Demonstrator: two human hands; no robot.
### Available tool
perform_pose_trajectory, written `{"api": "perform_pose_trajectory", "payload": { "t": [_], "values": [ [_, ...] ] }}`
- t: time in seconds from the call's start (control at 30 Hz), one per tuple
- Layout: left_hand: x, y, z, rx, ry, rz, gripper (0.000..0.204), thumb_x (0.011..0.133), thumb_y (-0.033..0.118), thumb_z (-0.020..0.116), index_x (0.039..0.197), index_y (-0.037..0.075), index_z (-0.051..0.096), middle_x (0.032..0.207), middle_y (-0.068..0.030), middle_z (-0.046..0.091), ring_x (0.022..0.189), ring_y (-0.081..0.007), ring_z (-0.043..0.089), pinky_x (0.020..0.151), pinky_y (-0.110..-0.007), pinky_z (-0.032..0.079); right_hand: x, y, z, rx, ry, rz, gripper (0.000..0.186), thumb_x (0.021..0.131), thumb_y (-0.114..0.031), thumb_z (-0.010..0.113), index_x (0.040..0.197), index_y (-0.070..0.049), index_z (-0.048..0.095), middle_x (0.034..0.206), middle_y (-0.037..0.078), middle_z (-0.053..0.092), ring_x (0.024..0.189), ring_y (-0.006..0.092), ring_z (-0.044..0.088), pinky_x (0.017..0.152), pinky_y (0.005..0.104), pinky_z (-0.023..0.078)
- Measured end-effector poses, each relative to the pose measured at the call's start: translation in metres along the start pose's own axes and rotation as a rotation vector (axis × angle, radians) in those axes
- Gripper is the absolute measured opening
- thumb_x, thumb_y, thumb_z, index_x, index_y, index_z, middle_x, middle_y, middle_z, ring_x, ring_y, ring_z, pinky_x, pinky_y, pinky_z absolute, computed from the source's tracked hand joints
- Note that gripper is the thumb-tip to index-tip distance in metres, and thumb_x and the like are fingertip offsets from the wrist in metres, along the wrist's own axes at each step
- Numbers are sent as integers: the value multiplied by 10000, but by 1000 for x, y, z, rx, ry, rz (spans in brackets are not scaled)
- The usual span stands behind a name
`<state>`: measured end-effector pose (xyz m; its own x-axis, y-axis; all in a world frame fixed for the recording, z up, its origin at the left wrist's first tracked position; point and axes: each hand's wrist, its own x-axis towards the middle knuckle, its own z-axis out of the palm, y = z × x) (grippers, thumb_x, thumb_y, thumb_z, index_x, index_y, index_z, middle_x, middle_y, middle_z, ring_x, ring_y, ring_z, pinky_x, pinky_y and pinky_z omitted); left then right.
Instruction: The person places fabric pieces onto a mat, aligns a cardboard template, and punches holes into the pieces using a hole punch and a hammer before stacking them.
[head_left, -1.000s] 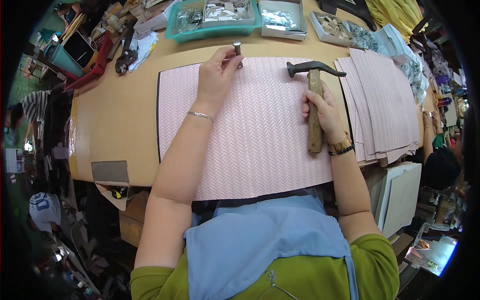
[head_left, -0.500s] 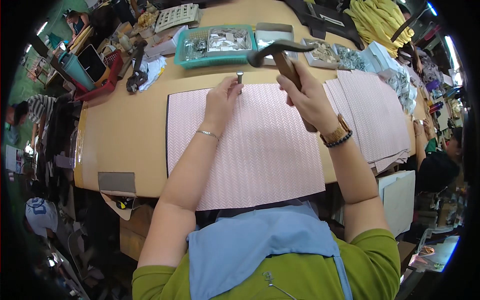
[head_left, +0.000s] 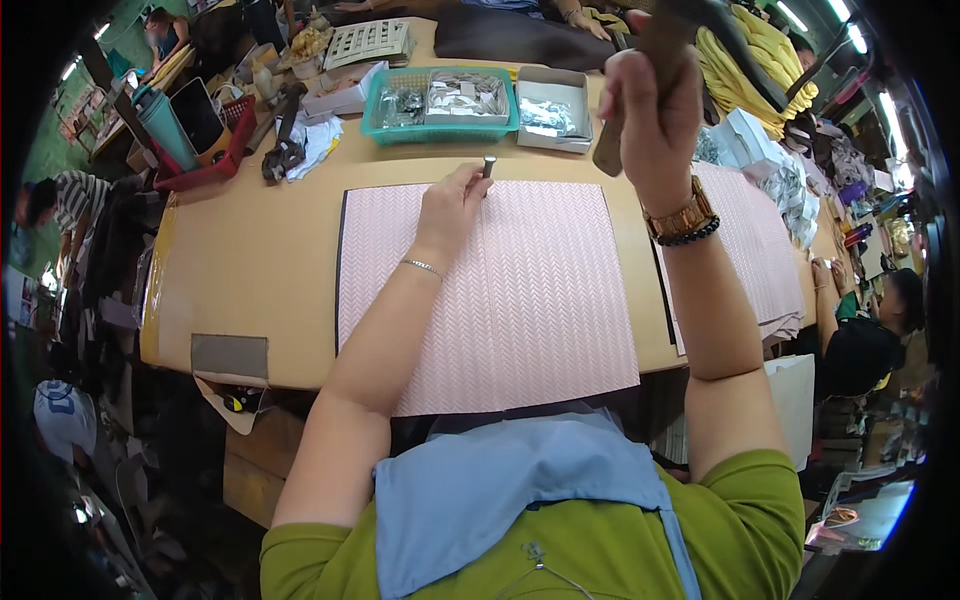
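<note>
My left hand (head_left: pixel 456 204) pinches a short metal punch (head_left: pixel 489 164), standing upright at the far edge of a pink herringbone-textured sheet (head_left: pixel 534 295), near a line down its middle. Dark backing shows along the sheet's left edge. My right hand (head_left: pixel 655 110) is raised at the upper right, wrapped round the wooden handle of a hammer (head_left: pixel 751 63), whose dark curved head is lifted above the table. More pink sheets (head_left: pixel 745 260) lie stacked to the right, partly behind my right forearm.
The tan table (head_left: pixel 263 282) carries a teal basket (head_left: pixel 370 120), white boxes (head_left: pixel 553 142) of small parts, a red basket (head_left: pixel 230 154), dark tools (head_left: pixel 283 147) and yellow cloth (head_left: pixel 727 65). Co-workers (head_left: pixel 862 350) work at the right, far side and left.
My right hand has swung the hammer up and toward the far side, from beside the sheet to high above the table. My left hand keeps the punch at the sheet's far edge.
</note>
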<state>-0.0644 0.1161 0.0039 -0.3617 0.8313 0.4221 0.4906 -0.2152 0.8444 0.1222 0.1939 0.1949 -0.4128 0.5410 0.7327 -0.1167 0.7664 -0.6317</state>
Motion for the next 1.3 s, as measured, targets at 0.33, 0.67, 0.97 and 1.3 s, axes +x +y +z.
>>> {"api": "perform_pose_trajectory", "payload": {
  "t": [0.33,0.67,0.97,1.3],
  "values": [
    [0,-6,0,14,26,-8,217,973,146,671,1138,11,632,961,-163,743,872,-263,747,752,-361,587,-98,48,-24,-479,-430,517,417,991,-318,615,1262,-5,567,1007,270,687,929,466,652,834,479,518],
    [2,-20,0,-561,162,-194,157,1093,187,467,1205,83,433,1028,-68,630,906,-129,655,782,-273,563,-230,34,-137,-1086,-333,603,471,946,-336,686,1350,-117,582,1056,187,684,938,396,659,781,467,529],
    [14,-25,-12,-686,283,-549,229,1078,318,408,1165,128,317,1007,-136,630,792,-330,737,609,-319,598,-246,45,-191,-1161,-130,495,417,953,-368,674,1272,-101,647,1121,185,677,1003,375,640,890,458,504],
    [12,-33,-9,-568,282,-404,275,1094,335,337,1232,98,359,961,-106,674,917,-235,716,697,-290,549,-340,75,-353,-167,1038,883,661,904,-200,728,1458,17,441,1490,176,486,1331,302,503,1111,417,408]
  ]
}}
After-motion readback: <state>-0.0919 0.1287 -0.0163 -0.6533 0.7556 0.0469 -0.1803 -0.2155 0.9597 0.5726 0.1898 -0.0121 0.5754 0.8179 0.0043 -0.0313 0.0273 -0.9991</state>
